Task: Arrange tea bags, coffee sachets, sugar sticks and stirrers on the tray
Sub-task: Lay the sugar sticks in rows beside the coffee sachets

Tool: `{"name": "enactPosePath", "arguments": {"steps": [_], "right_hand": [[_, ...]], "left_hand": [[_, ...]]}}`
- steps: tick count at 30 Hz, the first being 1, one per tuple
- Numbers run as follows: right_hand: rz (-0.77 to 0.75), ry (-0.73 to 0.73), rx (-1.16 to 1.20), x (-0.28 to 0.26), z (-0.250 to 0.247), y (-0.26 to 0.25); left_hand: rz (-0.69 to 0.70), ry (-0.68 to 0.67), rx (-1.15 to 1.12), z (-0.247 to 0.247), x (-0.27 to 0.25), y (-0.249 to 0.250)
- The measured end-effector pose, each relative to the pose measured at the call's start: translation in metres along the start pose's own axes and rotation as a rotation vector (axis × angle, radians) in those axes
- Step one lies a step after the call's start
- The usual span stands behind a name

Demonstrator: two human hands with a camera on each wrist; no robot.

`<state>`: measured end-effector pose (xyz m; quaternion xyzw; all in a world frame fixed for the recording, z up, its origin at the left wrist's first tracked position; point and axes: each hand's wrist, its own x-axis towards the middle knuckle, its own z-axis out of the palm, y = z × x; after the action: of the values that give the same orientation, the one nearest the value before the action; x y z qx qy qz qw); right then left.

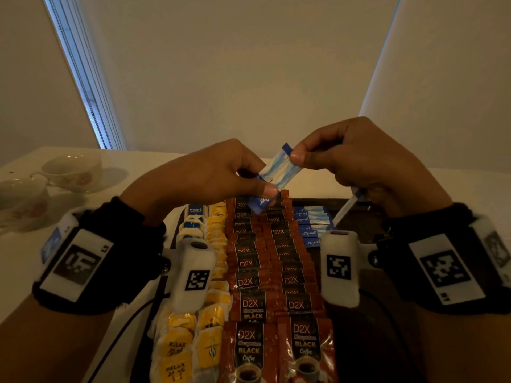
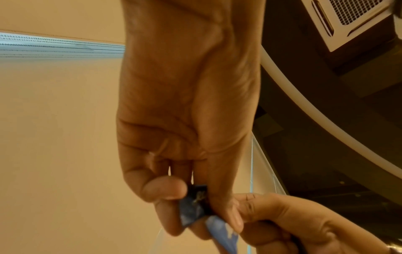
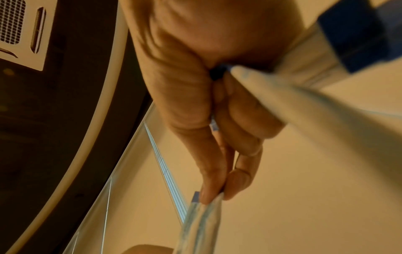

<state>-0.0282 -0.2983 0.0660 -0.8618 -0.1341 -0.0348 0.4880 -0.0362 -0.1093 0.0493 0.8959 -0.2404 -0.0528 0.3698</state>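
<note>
Two hands are seen raised above the tray (image 1: 356,201), a blue-and-white sugar stick (image 1: 276,172) held between them. Its lower end is pinched between thumb and fingertips of the left hand (image 1: 210,175); its upper end is pinched by thumb and forefinger of the right hand (image 1: 359,158). A spare stick (image 1: 345,210) is tucked under the curled lower fingers of the right hand and points down toward 7 o'clock. On the tray, tea bags (image 1: 210,272) are laid at 9 o'clock, coffee sachets (image 1: 273,272) in two overlapped columns at centre, and a sugar row (image 1: 312,222) at 1 o'clock, just right of the sachets. The step in hand is judged to be the squaring of one stick before it is added to that row. It is recommended that the stick be released by the left hand first and lowered flat by the right, label upward, its edge overlapped on the nearest laid stick as the others are. The spare stick should be kept clear of the sachets, lest the columns be disturbed. No stirrers are identified in any view. Two cups (image 1: 72,170) stand off the tray at 10 o'clock.
</note>
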Motion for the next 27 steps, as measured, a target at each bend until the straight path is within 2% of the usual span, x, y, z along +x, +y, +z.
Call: {"name": "enactPosePath", "arguments": {"steps": [10,15,19,21,23,27], "right_hand": [[0.199,0.001,0.093,-0.008,-0.015,0.009],[0.515,0.066,0.256,-0.022,-0.033,0.043],[0.782,0.171,0.203,-0.04,-0.046,0.078],[0.889,0.176,0.182,-0.045,-0.047,0.089],[0.967,0.146,0.123,-0.045,-0.043,0.094],[1.015,0.082,0.005,-0.04,-0.032,0.097]], "left_hand": [[0.03,0.047,-0.047,-0.003,-0.001,-0.002],[-0.006,0.058,-0.074,-0.008,-0.005,-0.002],[0.015,0.116,-0.119,-0.022,-0.012,-0.002],[0.042,0.125,-0.127,-0.027,-0.016,-0.001],[0.049,0.17,-0.149,-0.032,-0.018,0.0],[0.069,0.228,-0.168,-0.04,-0.026,0.004]]}}
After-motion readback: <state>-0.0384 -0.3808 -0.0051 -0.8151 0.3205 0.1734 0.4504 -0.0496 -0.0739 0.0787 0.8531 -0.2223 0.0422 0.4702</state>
